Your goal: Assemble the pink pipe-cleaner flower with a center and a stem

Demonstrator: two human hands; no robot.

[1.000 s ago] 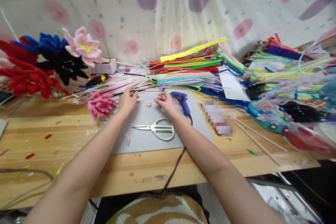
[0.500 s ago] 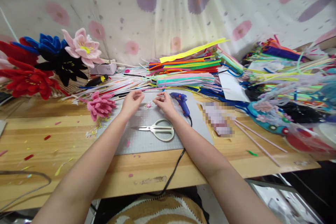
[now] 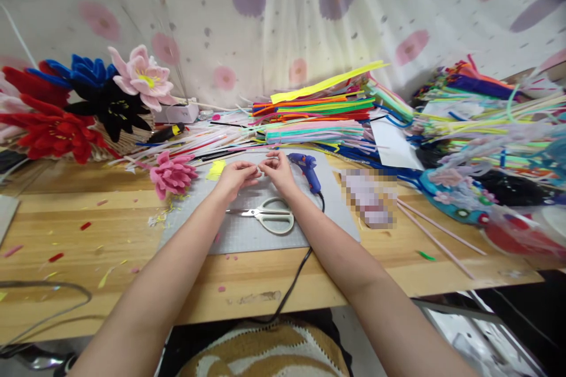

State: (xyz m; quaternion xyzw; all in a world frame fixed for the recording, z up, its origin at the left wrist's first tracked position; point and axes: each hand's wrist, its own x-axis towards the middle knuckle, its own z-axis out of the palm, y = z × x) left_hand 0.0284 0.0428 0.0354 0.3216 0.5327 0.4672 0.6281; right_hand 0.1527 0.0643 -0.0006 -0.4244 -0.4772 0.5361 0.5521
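Fiddly two-handed spot, tools parked close

So the left hand and right hand nearly meet over the grey mat, probably to share one spot. Fingers look bunched in, but can't tell if they're clamped on anything; any piece there's too small to make out. Scissors lie just below and the glue gun right beside, handy I guess. Pipe cleaners pile up behind, leaving elbow room.

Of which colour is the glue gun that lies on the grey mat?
The glue gun is blue; the head view shows it best.
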